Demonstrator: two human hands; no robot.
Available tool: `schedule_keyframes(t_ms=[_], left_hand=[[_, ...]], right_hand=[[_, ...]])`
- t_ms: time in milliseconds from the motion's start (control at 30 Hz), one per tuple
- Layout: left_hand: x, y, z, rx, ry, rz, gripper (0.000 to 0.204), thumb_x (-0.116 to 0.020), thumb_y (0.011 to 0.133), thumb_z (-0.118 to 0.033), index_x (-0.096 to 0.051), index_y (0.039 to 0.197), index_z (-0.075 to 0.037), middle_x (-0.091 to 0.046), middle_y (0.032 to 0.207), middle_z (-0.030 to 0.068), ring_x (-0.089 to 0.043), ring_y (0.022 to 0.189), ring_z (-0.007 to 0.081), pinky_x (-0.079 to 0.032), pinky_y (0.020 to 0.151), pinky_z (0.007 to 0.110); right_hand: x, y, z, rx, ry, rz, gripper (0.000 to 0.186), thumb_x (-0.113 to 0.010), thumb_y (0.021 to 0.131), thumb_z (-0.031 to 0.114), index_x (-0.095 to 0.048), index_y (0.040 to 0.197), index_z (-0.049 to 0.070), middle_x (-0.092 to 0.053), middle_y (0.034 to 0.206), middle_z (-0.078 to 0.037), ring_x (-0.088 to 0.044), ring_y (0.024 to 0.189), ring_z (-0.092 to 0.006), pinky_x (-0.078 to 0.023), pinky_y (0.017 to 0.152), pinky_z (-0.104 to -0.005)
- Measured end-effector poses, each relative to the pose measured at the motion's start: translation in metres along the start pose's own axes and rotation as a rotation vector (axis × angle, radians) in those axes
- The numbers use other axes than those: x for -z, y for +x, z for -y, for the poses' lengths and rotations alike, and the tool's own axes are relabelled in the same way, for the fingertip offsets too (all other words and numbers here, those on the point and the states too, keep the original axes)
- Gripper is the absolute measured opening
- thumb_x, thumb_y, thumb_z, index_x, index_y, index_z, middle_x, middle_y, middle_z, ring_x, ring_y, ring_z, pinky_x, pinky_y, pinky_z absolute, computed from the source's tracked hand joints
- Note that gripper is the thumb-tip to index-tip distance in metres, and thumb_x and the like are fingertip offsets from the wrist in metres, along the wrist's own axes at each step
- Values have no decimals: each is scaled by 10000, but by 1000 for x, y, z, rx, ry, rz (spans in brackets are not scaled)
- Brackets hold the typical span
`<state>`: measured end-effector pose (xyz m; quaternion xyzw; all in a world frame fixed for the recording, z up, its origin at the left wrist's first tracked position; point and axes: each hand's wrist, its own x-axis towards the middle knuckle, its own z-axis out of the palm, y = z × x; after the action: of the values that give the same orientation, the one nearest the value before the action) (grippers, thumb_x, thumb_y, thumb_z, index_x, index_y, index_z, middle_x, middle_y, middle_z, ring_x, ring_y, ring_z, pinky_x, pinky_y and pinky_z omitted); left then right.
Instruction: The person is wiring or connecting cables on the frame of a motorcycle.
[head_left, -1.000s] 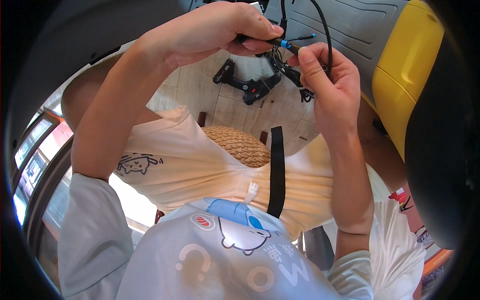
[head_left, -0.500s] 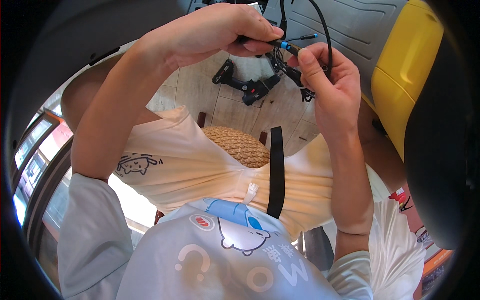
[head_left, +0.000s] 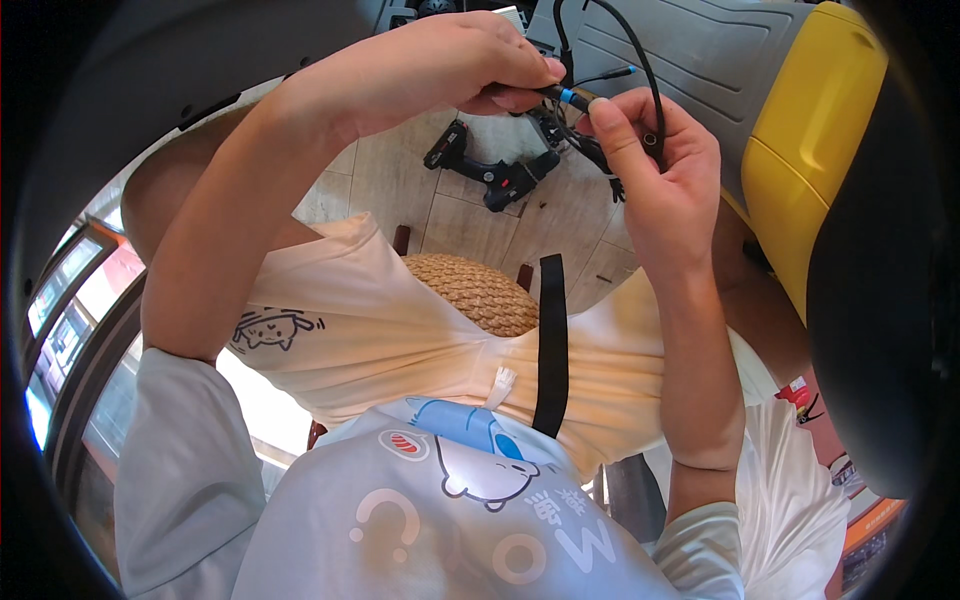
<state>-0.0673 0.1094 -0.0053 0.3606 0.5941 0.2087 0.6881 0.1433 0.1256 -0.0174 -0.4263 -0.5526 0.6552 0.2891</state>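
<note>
Here, both hands pinch a blue-ringed connector.

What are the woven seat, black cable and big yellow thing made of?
Woven seat: maybe straw or similar fibre, matte; tan strands are plaited. Black cable: probably rubber or plastic covering, smooth, bending in curves. Yellow panel: likely hard plastic, smooth with soft highlights.

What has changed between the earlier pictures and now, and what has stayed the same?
The left hand has moved slightly down the picture, and less blue seems to show on the black connector. The cable loop above the right hand has shifted slightly left. Nothing was taken up or let go; the drill stayed on the floor.
</note>
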Motion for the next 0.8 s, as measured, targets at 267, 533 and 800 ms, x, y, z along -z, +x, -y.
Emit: schedule_keyframes(t_ms=[267, 533, 800], left_hand=[[-2, 4, 18, -31, -2, -9, 352, -639, 932, -366, -558, 952, -24, -532, 744, -27, -460, 669, 24, -356, 588, 172], [-10, -1, 0, 36, 230, -33, 344, -629, 941, -360, -573, 975, -22, -562, 787, -16, -520, 747, 33, -432, 662, 169], [-9, -1, 0, -61, 249, -14, 359, -603, 957, -369, -568, 938, -12, -536, 777, -14, -481, 727, 45, -411, 654, 199]], right_hand=[[-1, -3, 5, -49, -93, 1, 135, -661, 892, 56, -604, 808, -33, -551, 704, 39, -448, 642, 13, -357, 528, -132], [-2, -2, 7, -68, -90, -7, 124, -653, 891, 40, -605, 814, -44, -542, 723, 30, -457, 669, -1, -404, 546, -144], [3, -2, 6, -51, -78, 28, 104, -653, 891, 37, -617, 828, -38, -553, 731, 32, -458, 675, -2, -394, 544, -140]])
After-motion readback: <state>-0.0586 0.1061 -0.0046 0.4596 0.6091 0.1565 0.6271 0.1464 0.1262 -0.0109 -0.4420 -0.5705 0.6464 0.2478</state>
